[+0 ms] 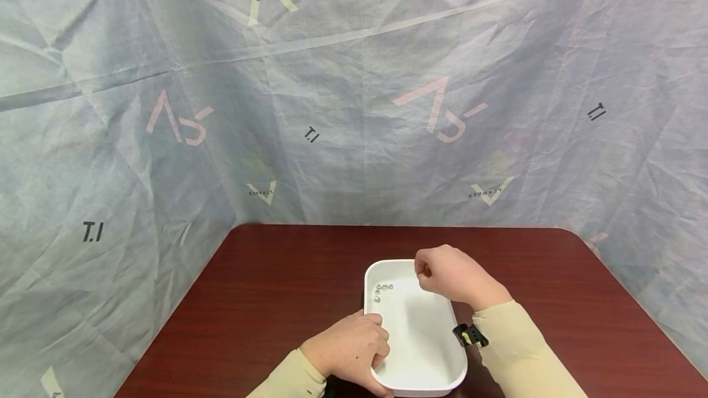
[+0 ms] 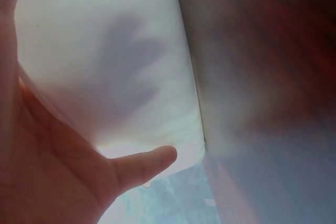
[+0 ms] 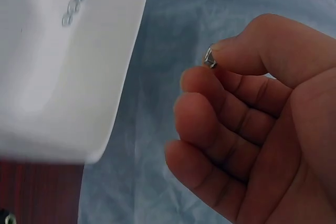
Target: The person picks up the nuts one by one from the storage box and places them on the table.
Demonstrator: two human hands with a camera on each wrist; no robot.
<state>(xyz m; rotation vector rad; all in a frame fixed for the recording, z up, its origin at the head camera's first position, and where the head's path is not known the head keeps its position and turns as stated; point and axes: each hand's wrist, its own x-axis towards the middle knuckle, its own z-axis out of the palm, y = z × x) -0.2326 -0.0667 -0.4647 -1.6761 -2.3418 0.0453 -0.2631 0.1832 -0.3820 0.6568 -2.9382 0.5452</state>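
Metal piece (image 3: 210, 57), pinched by right hand (image 1: 459, 275), hangs apart from tray rim (image 3: 125, 66).

sleeves (image 1: 522, 349): pale yellow | right-wrist device (image 1: 479, 336): black, yellow-green detail

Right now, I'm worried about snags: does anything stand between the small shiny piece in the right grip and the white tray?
Nothing visible does: the right wrist view shows open space between the small shiny piece and the white tray. The left grip holds the tray's near left side.
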